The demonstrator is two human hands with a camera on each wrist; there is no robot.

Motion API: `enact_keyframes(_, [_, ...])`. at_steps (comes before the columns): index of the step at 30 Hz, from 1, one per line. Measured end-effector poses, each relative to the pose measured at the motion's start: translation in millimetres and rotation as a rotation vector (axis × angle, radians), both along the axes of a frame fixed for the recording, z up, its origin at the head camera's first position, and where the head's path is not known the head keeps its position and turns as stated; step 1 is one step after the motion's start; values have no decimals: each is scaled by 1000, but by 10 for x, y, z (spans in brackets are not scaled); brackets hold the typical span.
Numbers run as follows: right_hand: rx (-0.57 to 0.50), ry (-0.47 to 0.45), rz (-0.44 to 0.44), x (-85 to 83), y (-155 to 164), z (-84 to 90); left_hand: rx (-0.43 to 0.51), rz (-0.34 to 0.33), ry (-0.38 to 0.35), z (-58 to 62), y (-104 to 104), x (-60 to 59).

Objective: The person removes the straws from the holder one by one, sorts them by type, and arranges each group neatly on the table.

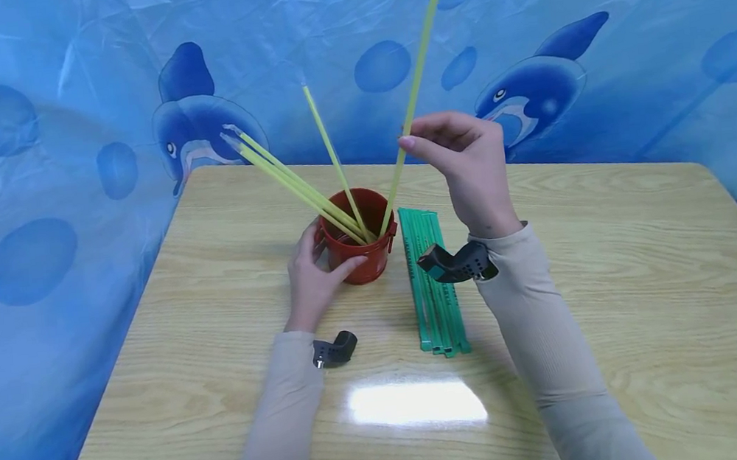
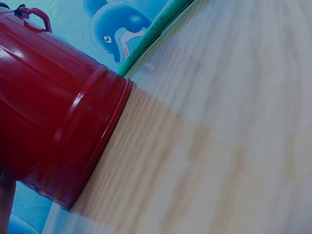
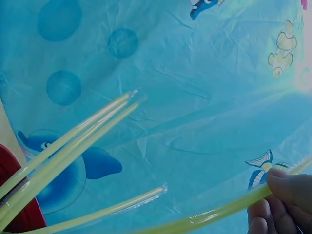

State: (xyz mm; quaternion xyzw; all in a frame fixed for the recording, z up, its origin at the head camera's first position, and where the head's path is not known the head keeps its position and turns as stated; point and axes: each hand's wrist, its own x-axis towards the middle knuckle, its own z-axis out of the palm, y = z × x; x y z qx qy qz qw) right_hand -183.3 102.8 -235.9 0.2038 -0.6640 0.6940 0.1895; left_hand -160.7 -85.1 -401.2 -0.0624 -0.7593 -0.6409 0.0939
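A small red metal bucket stands upright on the table, with several long yellow straws in clear wrappers leaning out of it. Around the bucket's left side curls my left hand, thumb along the front below the rim. Between thumb and fingertips my right hand pinches one tall yellow straw, whose lower end is inside the bucket. That straw runs from the fingers toward the lower left in the right wrist view. The left wrist view shows the bucket's ribbed side and base close up.
Right of the bucket lies a row of flat green packets, partly beneath the right wrist in the head view. A blue dolphin-print sheet hangs behind the wooden table. Light glares off the table near the front.
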Motion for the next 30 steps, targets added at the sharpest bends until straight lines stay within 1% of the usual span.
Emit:
enact_keyframes(7, [-24,19,-15,68,83,37,3,10,14,-40,-8,-3])
enact_keyframes(15, [-58,93,-3,129,222,97,24,-3,2,-8,4,-1])
enact_keyframes(18, [-65,101,-9,154,267,109,26,-4,-1,-5,4,-3])
enact_keyframes(24, [-71,85,-32,209,389,85,11,-2,7,-3,0,-9])
enact_keyframes(30, [-65,43,-71,247,517,20,8,-2,23,-21,-2,-15])
